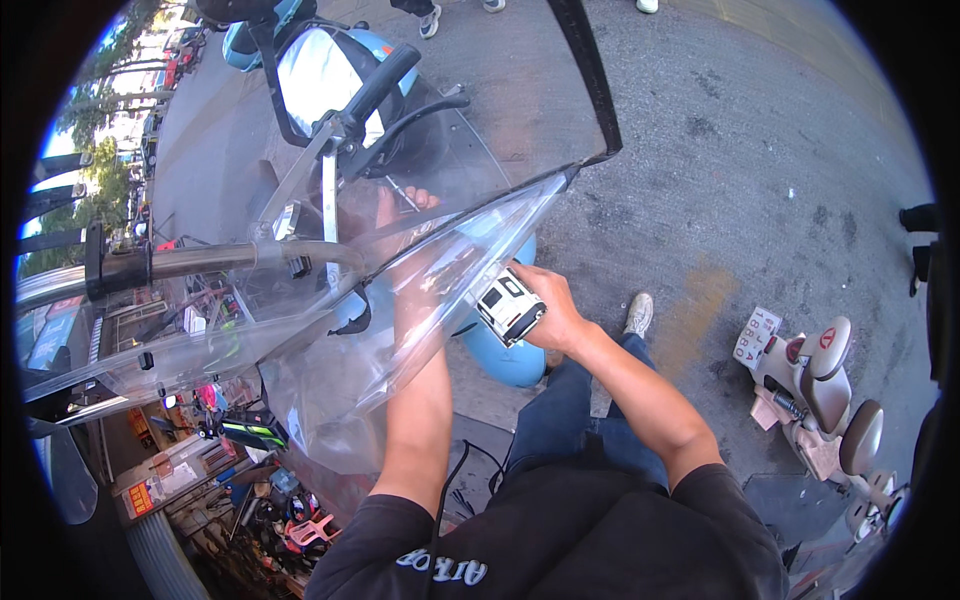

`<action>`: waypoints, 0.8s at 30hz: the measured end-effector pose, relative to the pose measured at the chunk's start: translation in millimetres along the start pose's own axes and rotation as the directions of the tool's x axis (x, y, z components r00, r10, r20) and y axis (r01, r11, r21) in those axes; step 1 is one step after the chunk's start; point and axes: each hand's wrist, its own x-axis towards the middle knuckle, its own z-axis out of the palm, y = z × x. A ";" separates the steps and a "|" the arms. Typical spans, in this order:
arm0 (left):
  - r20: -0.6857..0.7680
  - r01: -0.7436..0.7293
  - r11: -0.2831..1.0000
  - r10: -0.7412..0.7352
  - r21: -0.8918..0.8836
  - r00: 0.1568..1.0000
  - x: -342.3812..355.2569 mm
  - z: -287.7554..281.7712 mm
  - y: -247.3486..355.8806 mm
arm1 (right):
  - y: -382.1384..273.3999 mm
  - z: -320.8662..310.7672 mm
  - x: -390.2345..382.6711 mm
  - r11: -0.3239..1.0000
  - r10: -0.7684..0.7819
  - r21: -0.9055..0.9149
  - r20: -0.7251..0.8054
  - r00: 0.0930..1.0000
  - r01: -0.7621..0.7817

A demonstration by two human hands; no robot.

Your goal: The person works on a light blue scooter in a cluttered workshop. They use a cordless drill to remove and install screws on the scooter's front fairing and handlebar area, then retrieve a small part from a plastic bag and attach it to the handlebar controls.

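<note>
Head view: hands apart. Right hand [552, 305] clamped on white-and-black device [508, 306], just above blue panel [512, 362]. Left hand [408, 213], behind clear sheet [478, 243], at slim rod [403, 194]; can't tell if gripped. Metal pipe [200, 262] further left; pale scooter [828, 385] far right on pavement [720, 180].

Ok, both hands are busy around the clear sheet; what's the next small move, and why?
I'd probably ease the white-and-black tool around the edge of the clear sheet, toward the left hand. The right hand grips it by that edge, while the left, seen through the sheet, seems to pinch a thin metal rod.
</note>
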 end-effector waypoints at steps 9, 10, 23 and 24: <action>0.045 0.214 0.910 -0.245 0.356 0.968 -11.9 -1.0 -90.8 | 28.7 -139.5 -75.6 0.976 0.077 -0.209 0.070 0.995 -0.061; 0.002 0.268 0.875 -0.294 0.403 0.956 -16.5 8.8 -102.8 | 28.7 -155.8 -84.3 0.965 0.101 -0.250 0.071 0.992 -0.080; -0.092 0.371 0.898 -0.359 0.236 0.929 68.3 136.9 -209.6 | 49.3 -308.1 -8.6 0.967 -0.017 -0.253 0.073 0.997 0.035; -0.111 0.370 0.907 -0.355 0.200 0.928 74.8 143.9 -216.1 | 53.0 -317.6 5.8 0.971 0.005 -0.239 0.070 0.998 0.012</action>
